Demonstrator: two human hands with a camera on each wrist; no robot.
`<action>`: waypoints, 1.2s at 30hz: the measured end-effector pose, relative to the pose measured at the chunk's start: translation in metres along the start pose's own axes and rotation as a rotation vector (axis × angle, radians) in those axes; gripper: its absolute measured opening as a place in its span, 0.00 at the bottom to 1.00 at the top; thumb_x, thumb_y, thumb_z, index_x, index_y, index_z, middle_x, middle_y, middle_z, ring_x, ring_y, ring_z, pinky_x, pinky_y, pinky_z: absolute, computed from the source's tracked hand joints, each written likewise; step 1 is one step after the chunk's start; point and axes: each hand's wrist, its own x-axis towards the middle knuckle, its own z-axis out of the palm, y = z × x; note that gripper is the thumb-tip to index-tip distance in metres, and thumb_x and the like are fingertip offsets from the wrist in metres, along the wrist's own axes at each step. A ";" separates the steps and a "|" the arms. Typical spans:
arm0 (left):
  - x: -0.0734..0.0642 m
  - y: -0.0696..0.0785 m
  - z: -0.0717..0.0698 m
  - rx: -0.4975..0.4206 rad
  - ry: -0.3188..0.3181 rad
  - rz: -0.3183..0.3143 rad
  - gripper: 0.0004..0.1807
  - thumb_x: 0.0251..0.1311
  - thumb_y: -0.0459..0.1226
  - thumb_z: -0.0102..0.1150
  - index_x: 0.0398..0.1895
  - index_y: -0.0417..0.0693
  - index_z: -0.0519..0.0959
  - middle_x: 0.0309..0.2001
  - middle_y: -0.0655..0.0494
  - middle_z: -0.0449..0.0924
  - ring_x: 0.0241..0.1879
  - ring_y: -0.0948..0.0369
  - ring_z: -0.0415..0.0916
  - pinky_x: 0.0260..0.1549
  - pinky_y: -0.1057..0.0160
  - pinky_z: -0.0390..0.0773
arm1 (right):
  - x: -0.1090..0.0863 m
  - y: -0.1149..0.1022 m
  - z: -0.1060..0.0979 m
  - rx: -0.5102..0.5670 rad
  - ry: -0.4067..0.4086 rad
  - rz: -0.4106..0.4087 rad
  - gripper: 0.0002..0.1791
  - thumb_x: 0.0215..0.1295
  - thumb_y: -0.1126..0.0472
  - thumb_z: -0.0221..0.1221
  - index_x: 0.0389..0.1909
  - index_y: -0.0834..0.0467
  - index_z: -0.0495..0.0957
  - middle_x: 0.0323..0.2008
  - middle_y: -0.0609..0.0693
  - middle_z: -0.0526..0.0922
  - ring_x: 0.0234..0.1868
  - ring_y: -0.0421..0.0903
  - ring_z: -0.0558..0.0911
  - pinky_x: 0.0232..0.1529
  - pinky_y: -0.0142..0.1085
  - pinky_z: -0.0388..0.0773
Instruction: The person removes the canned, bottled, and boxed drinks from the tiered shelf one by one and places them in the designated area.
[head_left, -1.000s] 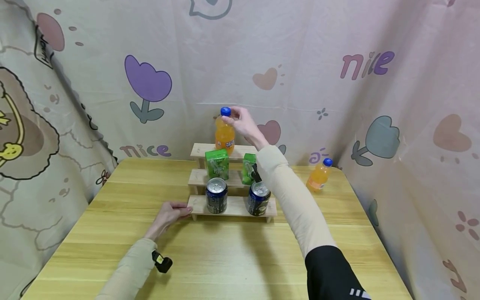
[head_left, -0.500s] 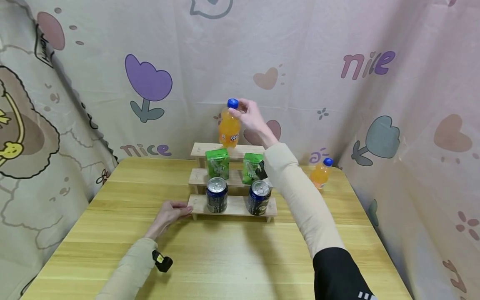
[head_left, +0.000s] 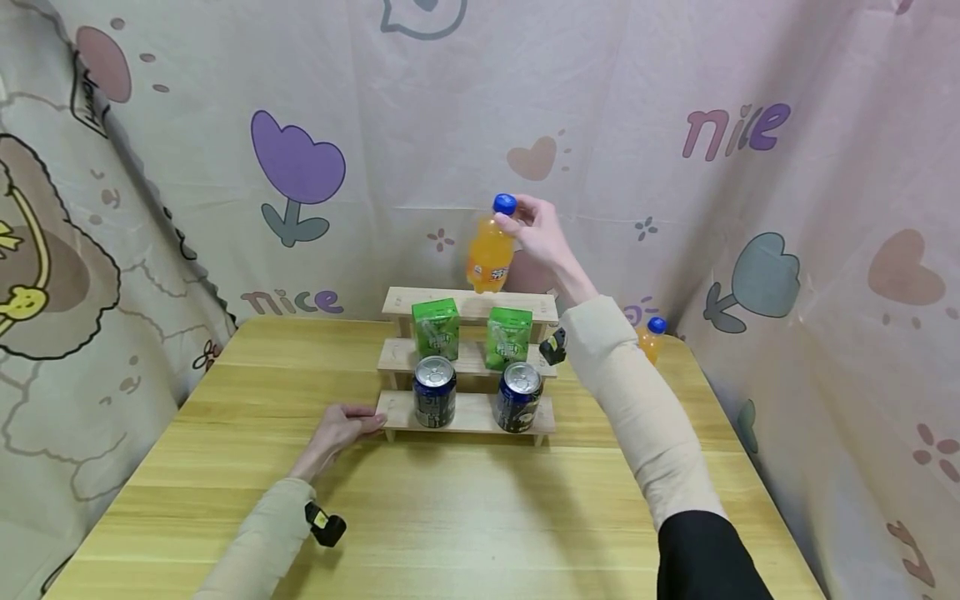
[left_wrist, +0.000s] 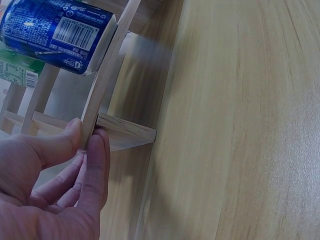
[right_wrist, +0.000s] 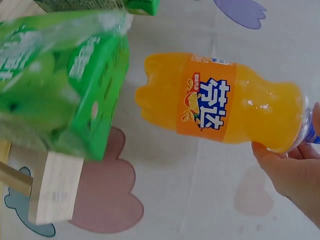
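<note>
My right hand (head_left: 543, 237) pinches an orange soda bottle (head_left: 491, 254) near its blue cap. The bottle hangs slightly tilted, its base close over the top step of a three-tier wooden stand (head_left: 465, 412); the right wrist view shows its orange label (right_wrist: 205, 97). My left hand (head_left: 341, 433) pinches the left end of the stand's lowest step, thumb on top and fingers below in the left wrist view. Two dark blue cans (head_left: 433, 396) stand on that lowest step. On the middle step are two green drink cartons (head_left: 508, 337).
A second orange soda bottle (head_left: 651, 340) stands at the table's back right, partly hidden by my right sleeve (head_left: 637, 400). The wooden table (head_left: 450, 525) ends at the back against a patterned curtain (head_left: 420, 125).
My right hand has lifted the orange soda bottle off the left part of the top step and carried it to the right. The left hand has stayed in place.
</note>
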 end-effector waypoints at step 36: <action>0.000 0.000 -0.002 -0.067 -0.012 0.000 0.27 0.63 0.32 0.67 0.59 0.19 0.72 0.39 0.46 0.89 0.35 0.65 0.87 0.41 0.67 0.89 | -0.073 0.067 -0.101 0.008 0.187 0.121 0.21 0.74 0.55 0.57 0.63 0.59 0.73 0.52 0.44 0.79 0.57 0.39 0.75 0.80 0.52 0.61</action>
